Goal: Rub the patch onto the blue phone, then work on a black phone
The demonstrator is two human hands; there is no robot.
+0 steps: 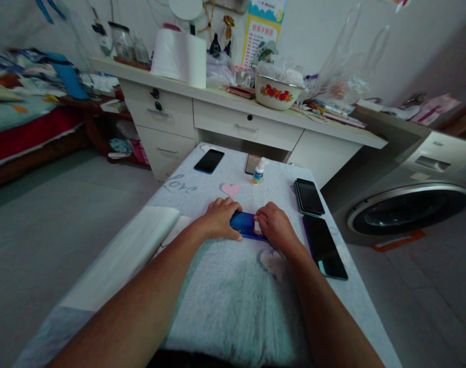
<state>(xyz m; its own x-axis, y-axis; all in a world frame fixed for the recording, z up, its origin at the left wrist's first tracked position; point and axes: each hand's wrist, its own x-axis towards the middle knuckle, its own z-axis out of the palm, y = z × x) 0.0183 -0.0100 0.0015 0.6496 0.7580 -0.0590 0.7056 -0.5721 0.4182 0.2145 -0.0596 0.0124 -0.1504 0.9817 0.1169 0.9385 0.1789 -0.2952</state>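
Observation:
A shiny blue phone (243,224) lies back-up on the white cloth-covered table (225,301). My left hand (218,217) is curled over its left end and grips it. My right hand (275,225) rests on its right end, with the fingers pinched on a small pale pad (257,227) pressed against the phone's back. A small white bottle with a blue label (258,172) stands upright a short way beyond the hands.
Several other phones lie on the table: one at the far left (209,161), one behind the bottle (252,163), two on the right (309,197) (325,247). A folded white cloth (125,255) lies left. A cluttered desk (236,115) stands beyond, a washing machine (409,204) at right.

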